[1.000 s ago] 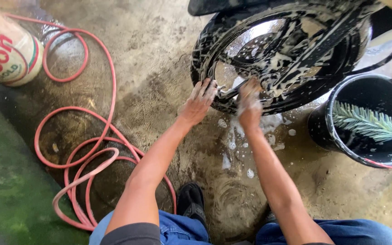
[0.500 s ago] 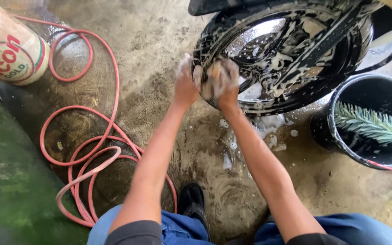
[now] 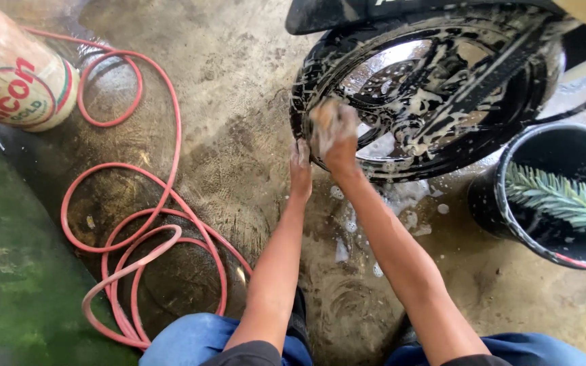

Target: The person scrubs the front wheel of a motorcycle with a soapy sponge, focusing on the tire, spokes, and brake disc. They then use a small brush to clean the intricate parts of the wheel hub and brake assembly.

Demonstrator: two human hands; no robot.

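A soapy black motorcycle wheel (image 3: 435,88) fills the upper right of the head view, with foam streaked over its tyre, spokes and brake disc. My right hand (image 3: 337,139) presses a foamy sponge (image 3: 325,116) against the wheel's left rim. Just to its left, my left hand (image 3: 300,166) rests against the tyre's lower left edge, fingers together and holding nothing. Both forearms reach up from my blue-trousered knees at the bottom.
A black bucket (image 3: 496,203) at the right holds a green bristly brush (image 3: 557,196). A red hose (image 3: 144,230) lies coiled on the wet concrete at the left. A large orange and white container (image 3: 15,74) lies at the top left. Green algae covers the floor at the lower left.
Both hands slid from the wheel's lower edge up and left along the rim. My right hand now sits higher with the sponge, and my left has dropped just below it.
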